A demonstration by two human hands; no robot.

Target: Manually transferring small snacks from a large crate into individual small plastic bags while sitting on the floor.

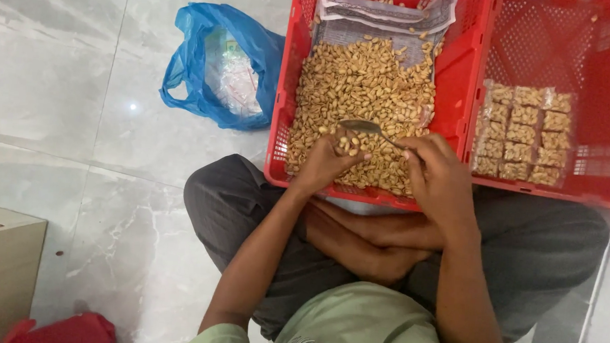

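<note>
Peanuts, spoon and packed bars in red crates.
Blue bag (220,66) on floor; left hand (326,162) cupped, holding nuts over the peanut heap (361,91); right hand (437,175) pinches a spoon (366,127), bowl level for scooping; wrapped bars (524,134) stacked apart.

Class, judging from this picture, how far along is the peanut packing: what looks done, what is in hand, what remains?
Done: wrapped packets lie in rows in the right crate. In hand: right hand holds a spoon; left hand cups some nuts. Left: a large heap of loose peanuts in the left crate.
</note>
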